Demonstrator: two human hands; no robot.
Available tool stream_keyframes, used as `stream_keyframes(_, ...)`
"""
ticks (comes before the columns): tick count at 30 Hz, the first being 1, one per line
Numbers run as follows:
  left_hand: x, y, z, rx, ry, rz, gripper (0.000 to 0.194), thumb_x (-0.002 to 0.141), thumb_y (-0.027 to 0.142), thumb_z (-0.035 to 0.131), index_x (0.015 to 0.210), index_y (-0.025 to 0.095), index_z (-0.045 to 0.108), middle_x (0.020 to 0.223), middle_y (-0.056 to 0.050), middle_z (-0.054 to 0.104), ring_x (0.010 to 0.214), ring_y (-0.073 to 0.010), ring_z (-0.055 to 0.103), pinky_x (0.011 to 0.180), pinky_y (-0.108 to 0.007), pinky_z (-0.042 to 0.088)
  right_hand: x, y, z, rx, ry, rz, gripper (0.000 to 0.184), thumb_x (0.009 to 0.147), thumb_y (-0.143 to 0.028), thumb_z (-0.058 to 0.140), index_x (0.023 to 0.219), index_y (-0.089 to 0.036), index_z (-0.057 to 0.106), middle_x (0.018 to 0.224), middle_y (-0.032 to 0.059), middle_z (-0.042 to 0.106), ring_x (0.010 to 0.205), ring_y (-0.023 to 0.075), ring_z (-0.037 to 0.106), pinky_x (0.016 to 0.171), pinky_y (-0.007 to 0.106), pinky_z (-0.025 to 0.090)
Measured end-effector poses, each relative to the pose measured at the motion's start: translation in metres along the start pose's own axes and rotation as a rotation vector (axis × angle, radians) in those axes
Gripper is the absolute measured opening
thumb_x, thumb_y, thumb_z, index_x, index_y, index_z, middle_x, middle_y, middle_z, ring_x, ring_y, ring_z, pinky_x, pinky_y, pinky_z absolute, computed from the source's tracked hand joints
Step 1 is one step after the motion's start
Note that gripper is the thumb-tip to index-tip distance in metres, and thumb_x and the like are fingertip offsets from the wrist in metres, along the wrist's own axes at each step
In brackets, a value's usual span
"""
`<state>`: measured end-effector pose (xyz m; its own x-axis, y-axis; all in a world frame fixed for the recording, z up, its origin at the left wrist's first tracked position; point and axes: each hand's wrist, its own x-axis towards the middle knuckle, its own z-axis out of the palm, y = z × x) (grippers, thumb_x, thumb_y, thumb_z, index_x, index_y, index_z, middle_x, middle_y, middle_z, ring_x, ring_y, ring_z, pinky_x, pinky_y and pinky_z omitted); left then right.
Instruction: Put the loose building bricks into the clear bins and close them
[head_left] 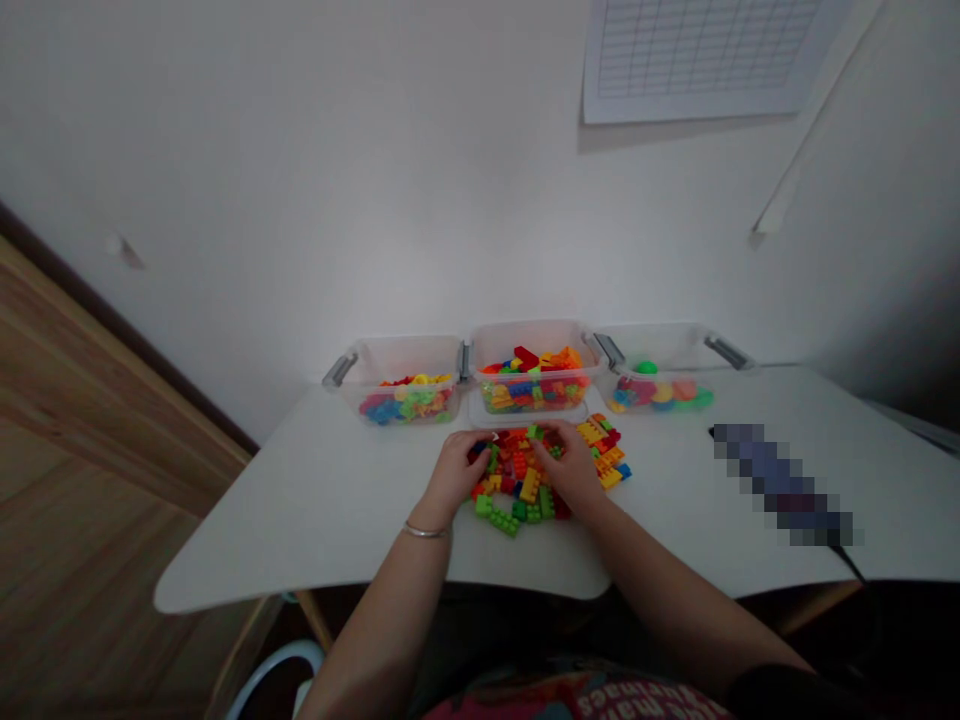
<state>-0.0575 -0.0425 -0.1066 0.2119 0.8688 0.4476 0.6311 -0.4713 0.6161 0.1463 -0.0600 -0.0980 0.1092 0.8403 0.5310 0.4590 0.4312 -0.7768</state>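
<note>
Our left hand (455, 472) and right hand (568, 462) curled at the toy building brick pile (519, 480) on the white table (315, 530), grip unclear, behind it three clear plastic bins (531, 368) of colourful pieces, bricks in the middle one.

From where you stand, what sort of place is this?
Likely a small room at home, perhaps a play or work corner: a white table with rounded corners against a plain pale wall, clear plastic bins of colourful toy pieces, and a gridded paper sheet above.
</note>
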Motion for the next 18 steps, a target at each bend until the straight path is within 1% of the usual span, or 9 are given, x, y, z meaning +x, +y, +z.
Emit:
stream_keyframes(3,0.000,0.000,0.000,0.000,-0.009,-0.010,0.029,0.078,0.010,0.062,0.105,0.019,0.070,0.104,-0.006,0.072,0.100,-0.0212,0.063,0.095,-0.039,0.048,0.020,-0.012,-0.017,0.005,0.088,-0.082,0.025,0.080,-0.035,0.059,0.101,-0.021,0.063,0.089,0.0052,0.063,0.078,0.0190,0.058,0.075,0.036,0.050)
stream_keyframes(6,0.000,-0.001,-0.001,0.012,-0.013,-0.006,0.028,0.078,0.010,0.062,0.103,0.019,0.071,0.102,-0.007,0.073,0.099,-0.0216,0.064,0.095,-0.039,0.048,0.054,-0.022,-0.038,-0.023,0.190,-0.167,0.026,0.079,-0.035,0.060,0.100,-0.021,0.063,0.086,0.0041,0.062,0.076,0.0182,0.056,0.074,0.035,0.049)
stream_keyframes(8,0.001,-0.001,-0.001,0.017,-0.010,-0.006,0.027,0.078,0.011,0.063,0.102,0.019,0.071,0.102,-0.007,0.073,0.099,-0.0218,0.064,0.095,-0.039,0.048,0.080,-0.026,-0.048,-0.051,0.219,-0.174,0.026,0.078,-0.036,0.061,0.099,-0.021,0.063,0.087,0.0042,0.063,0.076,0.0181,0.057,0.076,0.036,0.049)
stream_keyframes(9,0.001,-0.001,0.000,0.018,-0.007,-0.005,0.027,0.078,0.011,0.063,0.102,0.019,0.071,0.102,-0.006,0.073,0.099,-0.0216,0.064,0.095,-0.039,0.048,0.093,-0.027,-0.050,-0.061,0.200,-0.168,0.028,0.077,-0.037,0.061,0.100,-0.021,0.064,0.089,0.0046,0.064,0.078,0.0183,0.058,0.076,0.036,0.049)
stream_keyframes(11,0.001,-0.001,0.000,0.017,0.000,-0.004,0.026,0.078,0.011,0.063,0.101,0.020,0.071,0.101,-0.006,0.073,0.098,-0.0213,0.064,0.094,-0.039,0.048,0.115,-0.027,-0.050,-0.076,0.174,-0.142,0.030,0.078,-0.040,0.060,0.101,-0.020,0.064,0.088,0.0048,0.065,0.079,0.0186,0.059,0.076,0.035,0.049)
stream_keyframes(13,0.001,-0.002,0.001,0.015,0.003,-0.001,0.026,0.078,0.011,0.063,0.101,0.020,0.071,0.101,-0.006,0.073,0.097,-0.0214,0.065,0.094,-0.039,0.049,0.131,-0.028,-0.043,-0.107,0.115,-0.104,0.030,0.079,-0.040,0.060,0.100,-0.019,0.065,0.088,0.0050,0.067,0.080,0.0183,0.060,0.076,0.034,0.049)
stream_keyframes(16,0.000,-0.003,0.001,0.008,0.006,-0.005,0.026,0.077,0.011,0.063,0.101,0.019,0.071,0.100,-0.007,0.073,0.097,-0.0221,0.064,0.094,-0.040,0.049,0.147,-0.032,-0.028,-0.223,0.016,-0.007,0.028,0.078,-0.036,0.061,0.100,-0.019,0.066,0.091,0.0055,0.070,0.084,0.0181,0.062,0.078,0.032,0.048)
stream_keyframes(18,0.000,-0.003,0.002,-0.003,0.010,-0.012,0.027,0.077,0.011,0.063,0.101,0.019,0.071,0.100,-0.006,0.073,0.097,-0.0220,0.064,0.093,-0.041,0.049,0.153,-0.035,-0.018,-0.324,-0.024,0.060,0.028,0.078,-0.037,0.063,0.100,-0.021,0.068,0.094,0.0056,0.071,0.087,0.0190,0.063,0.079,0.033,0.048)
